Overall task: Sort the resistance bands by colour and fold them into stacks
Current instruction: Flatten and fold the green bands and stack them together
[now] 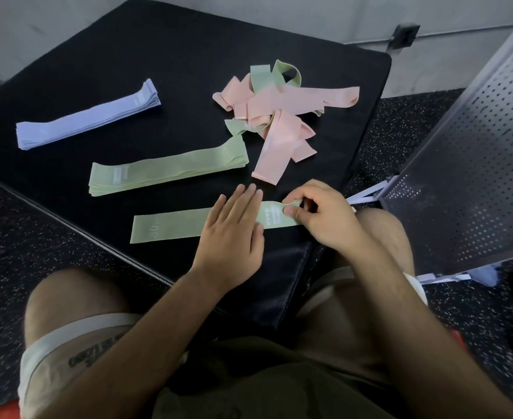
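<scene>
Left hand point(231, 234), fingers straight, presses a green band point(170, 228) flat. Right hand point(318, 213) pinches its end. Likely limp, light; take the ends.

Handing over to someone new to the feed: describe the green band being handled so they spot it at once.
Start at the black mat and go to its near edge. There a green band lies flat, the left hand pressing its middle and the right hand pinching its right end. Unlike the green stack just beyond it, it is a single band.
</scene>
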